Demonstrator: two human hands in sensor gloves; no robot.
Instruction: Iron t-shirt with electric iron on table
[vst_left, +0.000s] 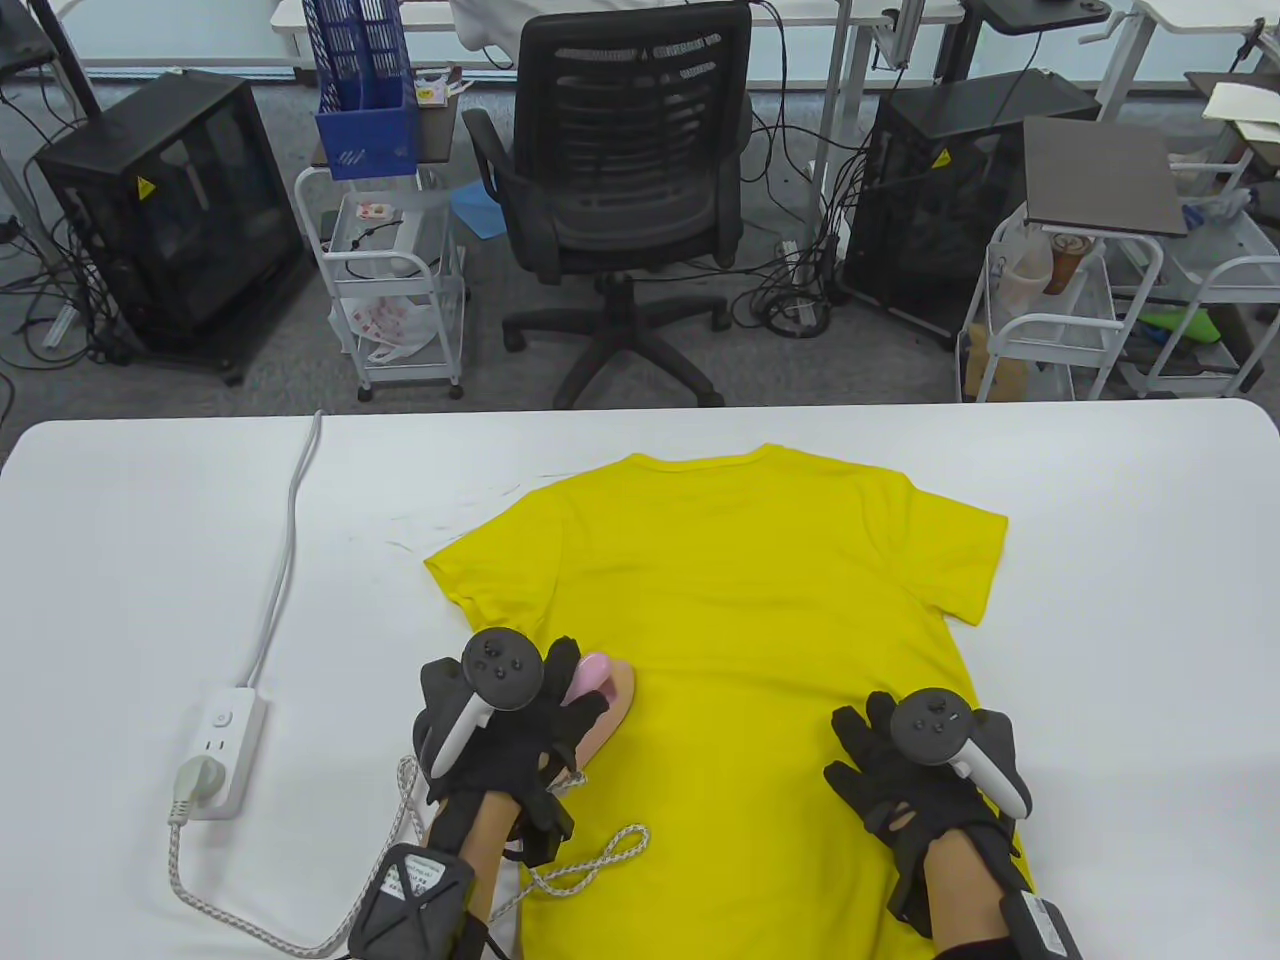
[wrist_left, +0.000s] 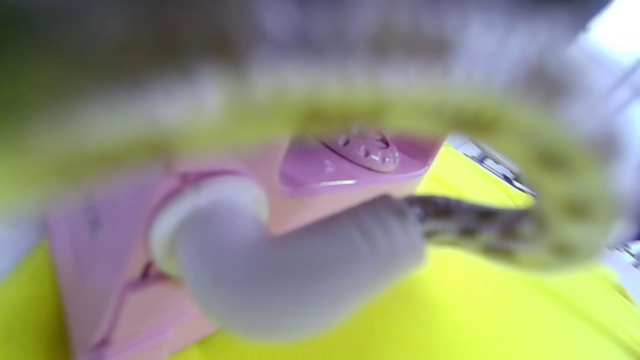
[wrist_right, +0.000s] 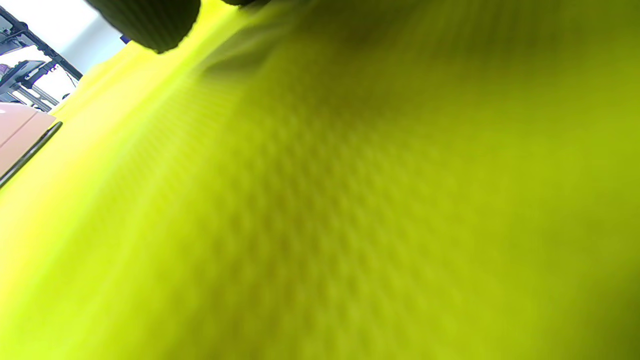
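While left hand (vst_left: 500, 730) grips iron (vst_left: 600, 700), right hand (vst_left: 920, 770) flat, fingers spread, pinning t-shirt (vst_left: 740, 620); lingering risks scorching, braided cord (vst_left: 590, 860) snagging hem.

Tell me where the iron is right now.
In the table view the pink iron sits on the left edge of the yellow t-shirt, gripped by the left hand, right of the power strip.

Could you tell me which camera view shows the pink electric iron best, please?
The left wrist view: the pink electric iron fills it, dial visible, though blurred. In the table view the left hand covers most of it; the right wrist view catches only its edge.
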